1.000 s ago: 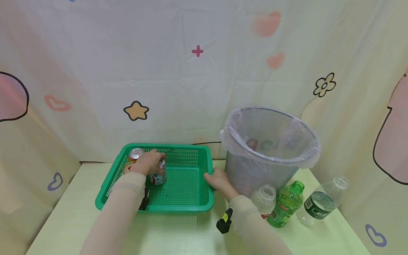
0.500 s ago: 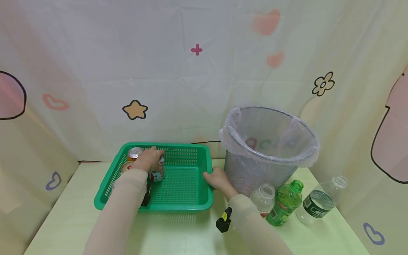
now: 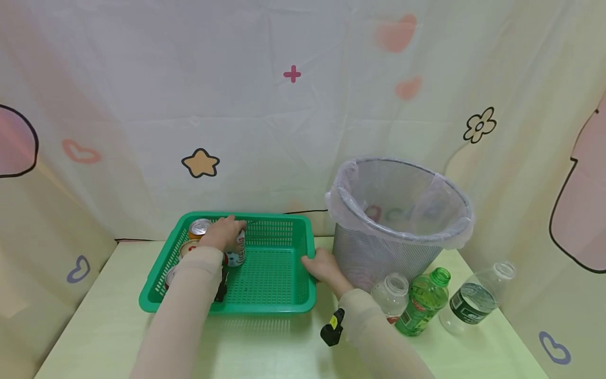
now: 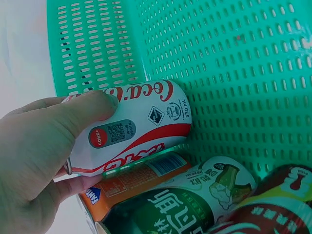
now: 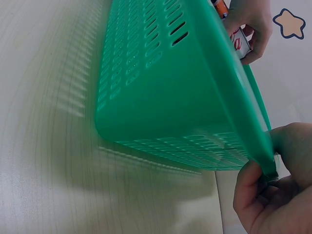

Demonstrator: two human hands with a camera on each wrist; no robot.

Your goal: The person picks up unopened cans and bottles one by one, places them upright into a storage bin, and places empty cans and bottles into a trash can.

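My left hand (image 3: 222, 233) grips a white and red Coca-Cola can (image 4: 141, 124) around its upper end, inside the green plastic basket (image 3: 303, 284). The can stands on the basket floor, right beside an orange Fanta can (image 4: 131, 183). A green and white can (image 4: 214, 187) and a dark red can (image 4: 273, 214) follow along the basket's left side, partly covered by the left forearm in the head view. On the basket's right rim, my right hand (image 5: 287, 180) pinches the edge between thumb and curled fingers.
A mesh waste bin (image 3: 385, 258) with a clear liner stands right of the basket. In front of it are a clear bottle (image 3: 393, 295), a green bottle (image 3: 426, 302) and a clear bottle with a dark green label (image 3: 473, 305). A printed curtain (image 3: 265, 131) hangs behind.
My left hand has shifted the Coca-Cola can slightly back in the basket, toward the Fanta can. A further can top shows beside the left forearm. My right hand stays on the rim.
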